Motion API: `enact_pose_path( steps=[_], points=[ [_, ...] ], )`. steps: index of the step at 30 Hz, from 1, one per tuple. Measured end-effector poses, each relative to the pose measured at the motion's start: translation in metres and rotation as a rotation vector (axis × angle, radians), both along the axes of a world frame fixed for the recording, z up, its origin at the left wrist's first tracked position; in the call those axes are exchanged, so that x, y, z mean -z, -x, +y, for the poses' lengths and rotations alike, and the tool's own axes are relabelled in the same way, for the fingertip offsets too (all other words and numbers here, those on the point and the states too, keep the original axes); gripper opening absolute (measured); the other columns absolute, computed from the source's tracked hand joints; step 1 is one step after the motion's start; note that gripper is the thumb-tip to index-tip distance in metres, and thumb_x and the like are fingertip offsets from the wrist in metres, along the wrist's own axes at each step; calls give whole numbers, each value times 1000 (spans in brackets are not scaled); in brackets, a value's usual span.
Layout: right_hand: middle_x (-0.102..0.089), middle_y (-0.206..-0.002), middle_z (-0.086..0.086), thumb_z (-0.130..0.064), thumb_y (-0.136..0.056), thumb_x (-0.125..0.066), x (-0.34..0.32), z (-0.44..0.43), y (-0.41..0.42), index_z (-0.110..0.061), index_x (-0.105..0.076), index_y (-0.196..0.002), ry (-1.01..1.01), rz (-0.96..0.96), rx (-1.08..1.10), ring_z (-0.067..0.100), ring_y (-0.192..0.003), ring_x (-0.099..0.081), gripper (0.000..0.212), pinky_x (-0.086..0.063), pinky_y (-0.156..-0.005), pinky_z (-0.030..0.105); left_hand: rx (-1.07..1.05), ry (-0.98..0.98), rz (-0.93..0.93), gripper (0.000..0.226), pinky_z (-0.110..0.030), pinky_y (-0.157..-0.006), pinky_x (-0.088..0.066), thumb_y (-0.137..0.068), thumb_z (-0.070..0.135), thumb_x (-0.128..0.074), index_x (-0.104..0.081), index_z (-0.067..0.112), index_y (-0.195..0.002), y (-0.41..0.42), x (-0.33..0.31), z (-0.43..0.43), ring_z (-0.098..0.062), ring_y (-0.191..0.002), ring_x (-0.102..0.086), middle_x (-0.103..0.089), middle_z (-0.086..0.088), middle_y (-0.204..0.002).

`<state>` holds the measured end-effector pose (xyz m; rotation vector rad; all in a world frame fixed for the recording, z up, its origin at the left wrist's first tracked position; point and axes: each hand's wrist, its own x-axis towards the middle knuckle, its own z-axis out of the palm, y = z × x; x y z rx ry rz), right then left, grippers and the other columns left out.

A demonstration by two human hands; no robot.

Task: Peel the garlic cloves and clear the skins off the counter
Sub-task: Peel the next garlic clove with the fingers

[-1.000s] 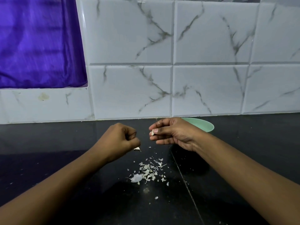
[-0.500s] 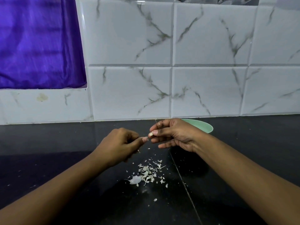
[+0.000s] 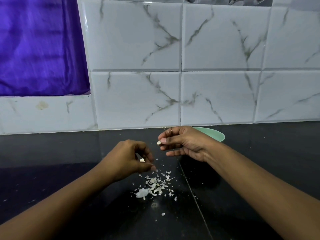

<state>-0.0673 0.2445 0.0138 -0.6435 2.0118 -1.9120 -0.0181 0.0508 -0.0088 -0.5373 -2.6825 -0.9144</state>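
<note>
My right hand point(image 3: 181, 142) pinches a small pale garlic clove point(image 3: 158, 142) between thumb and forefinger, a little above the black counter point(image 3: 52, 153). My left hand point(image 3: 128, 158) hovers lower and to the left, fingers curled, with a small white bit of skin point(image 3: 142, 160) at its fingertips. Below both hands a loose pile of garlic skins point(image 3: 154, 186) lies scattered on the counter.
A pale green bowl point(image 3: 216, 134) stands behind my right hand near the marble-tiled wall point(image 3: 207, 84). A purple cloth point(image 3: 39, 45) hangs at the upper left. A thin seam point(image 3: 194, 196) runs across the counter just right of the skins.
My left hand has pulled away from the clove, down and left toward the pile, taking a flake of skin with it. My right hand has stayed put with the clove.
</note>
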Motion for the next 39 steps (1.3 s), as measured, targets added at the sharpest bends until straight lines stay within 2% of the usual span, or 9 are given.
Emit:
enact_pose_path(
  steps=[4, 5, 7, 9, 13, 23, 29, 33, 39],
  points=[
    [-69, -71, -1, -1, -84, -63, -1, 0, 0, -10, -66, -83, 5, -9, -14, 8, -65, -67, 9, -57, -60, 22, -17, -146, 24, 6, -15, -48, -44, -81, 20, -74, -70, 21, -86, 0, 0, 1, -12, -56, -67, -72, 6, -70],
    [-69, -70, -1, -1, -85, -63, -1, 0, -1, -10, -66, -83, 4, -11, -17, 8, -65, -67, 10, -57, -60, 22, -16, -218, 11, 5, -17, -48, -45, -85, 25, -69, -71, 21, -88, -1, -2, 2, -12, -56, -67, -73, 3, -71],
    [-69, -69, -1, 0, -85, -63, 0, -1, -1, -9, -66, -84, 4, -14, -19, 9, -65, -67, 10, -58, -61, 23, -15, -333, -3, 26, -20, -51, -47, -83, 44, -58, -73, 22, -86, -3, -4, 3, -12, -59, -68, -73, 1, -70],
    [-68, -68, 0, 1, -84, -63, 0, -3, -1, -9, -65, -83, 5, -12, -21, 9, -65, -67, 10, -58, -62, 22, -24, -306, 66, 31, -17, -55, -49, -74, 51, -58, -73, 25, -86, -3, -4, 3, -9, -64, -70, -74, 6, -72],
    [-67, -65, 2, 2, -83, -64, 3, -8, -4, -8, -64, -82, 30, -17, -33, 9, -62, -68, 10, -58, -61, 21, -33, -266, 175, 11, -12, -55, -47, -76, 28, -75, -74, 26, -87, -3, -1, 4, -5, -64, -70, -72, 12, -69],
    [-68, -69, 6, 6, -82, -64, 4, -14, -9, -6, -62, -80, 106, -35, 0, 10, -59, -67, 12, -55, -54, 17, -58, -234, 276, 8, -14, -62, -52, -81, 18, -73, -76, 26, -82, -6, -1, 5, -1, -63, -69, -72, 9, -64],
    [-68, -68, 4, 6, -82, -64, 5, -16, -12, -7, -63, -79, 90, -8, 7, 10, -61, -68, 14, -54, -55, 18, -65, -438, 100, 12, -18, -58, -52, -85, 8, -68, -74, 13, -76, -2, 0, 5, -11, -61, -70, -73, -2, -66],
    [-68, -66, 2, 8, -79, -67, 5, -17, -14, -8, -63, -76, 74, 78, 36, 9, -61, -67, 17, -55, -57, 18, -61, -651, -59, 14, -29, -61, -56, -87, 5, -64, -70, 9, -75, -2, -1, 8, -17, -60, -69, -72, -9, -68],
    [-68, -72, -3, 2, -75, -73, 7, -18, -13, -21, -66, -70, -144, 524, 136, 6, -70, -63, 25, -55, -73, 24, -86, -815, -332, 20, -21, -48, -51, -96, 9, -48, -63, 8, -82, -4, -3, 17, -12, -47, -62, -68, -2, -62]
  ],
)
